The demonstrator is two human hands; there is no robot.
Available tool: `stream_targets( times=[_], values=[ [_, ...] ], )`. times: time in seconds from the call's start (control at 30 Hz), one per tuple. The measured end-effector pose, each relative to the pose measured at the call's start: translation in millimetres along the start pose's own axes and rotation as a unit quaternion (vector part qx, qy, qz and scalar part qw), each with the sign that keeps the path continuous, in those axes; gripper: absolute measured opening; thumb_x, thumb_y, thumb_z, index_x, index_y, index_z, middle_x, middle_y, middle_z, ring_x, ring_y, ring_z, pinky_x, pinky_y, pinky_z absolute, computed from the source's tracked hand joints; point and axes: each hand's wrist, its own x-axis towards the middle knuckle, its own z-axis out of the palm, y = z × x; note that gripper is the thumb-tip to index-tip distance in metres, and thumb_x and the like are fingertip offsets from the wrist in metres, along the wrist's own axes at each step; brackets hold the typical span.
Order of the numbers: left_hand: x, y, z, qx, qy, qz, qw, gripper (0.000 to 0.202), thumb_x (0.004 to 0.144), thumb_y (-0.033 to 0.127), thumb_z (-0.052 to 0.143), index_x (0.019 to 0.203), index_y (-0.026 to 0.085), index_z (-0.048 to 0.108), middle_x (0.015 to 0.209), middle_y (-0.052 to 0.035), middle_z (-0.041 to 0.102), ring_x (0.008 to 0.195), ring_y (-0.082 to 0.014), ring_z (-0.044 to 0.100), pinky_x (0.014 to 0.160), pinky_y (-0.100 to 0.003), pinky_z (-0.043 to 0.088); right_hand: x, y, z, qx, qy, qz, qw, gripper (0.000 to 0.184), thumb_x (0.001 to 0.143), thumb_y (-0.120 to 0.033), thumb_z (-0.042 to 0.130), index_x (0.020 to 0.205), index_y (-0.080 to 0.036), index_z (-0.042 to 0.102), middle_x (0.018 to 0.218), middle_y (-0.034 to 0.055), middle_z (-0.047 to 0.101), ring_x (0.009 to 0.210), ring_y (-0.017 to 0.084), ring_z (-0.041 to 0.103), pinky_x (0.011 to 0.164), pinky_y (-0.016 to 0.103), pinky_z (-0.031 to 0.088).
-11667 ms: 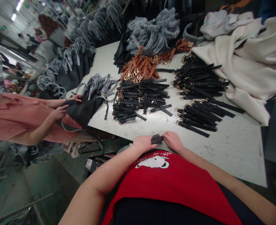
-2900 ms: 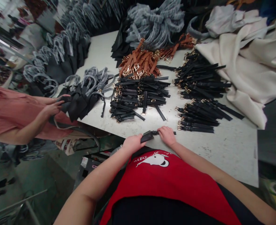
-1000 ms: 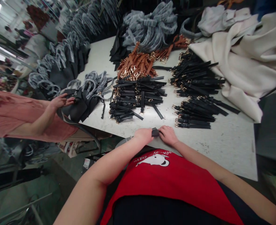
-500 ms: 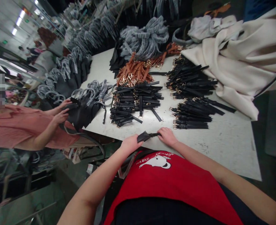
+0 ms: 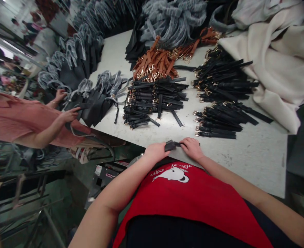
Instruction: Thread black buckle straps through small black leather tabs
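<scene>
White tabletop [image 5: 244,165]: left hand [image 5: 155,152] and right hand [image 5: 191,148] pinch a strap [image 5: 170,145] (flat black leather).

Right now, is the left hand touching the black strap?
Touching. The head view shows the left hand against the wide end of the black strap, with no gap between them.

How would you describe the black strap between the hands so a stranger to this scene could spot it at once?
Start at the long white table. At its near edge, above the red shirt, a short black strap lies held between the left hand and right hand. Unlike the stacked black straps beyond, it is alone.
</scene>
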Motion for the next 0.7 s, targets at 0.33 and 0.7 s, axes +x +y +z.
stream_targets(
  times=[0.33,0.7],
  values=[
    [-3.2,7.8,-8.6,0.035,-0.003,0.012,0.999,0.044,0.081,0.053,0.041,0.107,0.020,0.055,0.095,-0.0101,0.067,0.086,-0.0254,0.064,0.073,-0.035,0.049,0.1,-1.5,-0.7,-0.018,0.012,0.006,1.000,0.026,0.087,-0.032,0.040,0.098,-0.023,0.063,0.094,0.0059,0.059,0.085,0.018,0.046,0.070,0.031,0.024],
    [12.7,30.7,-14.9,0.048,-0.001,0.030,0.998,0.043,0.079,0.052,0.045,0.106,0.020,0.056,0.097,-0.0093,0.068,0.089,-0.0251,0.064,0.075,-0.033,0.050,-1.6,-1.0,-0.6,-0.015,0.018,0.014,1.000,0.027,0.088,-0.029,0.037,0.102,-0.022,0.059,0.097,0.0064,0.059,0.088,0.019,0.047,0.074,0.032,0.025]
  ],
)
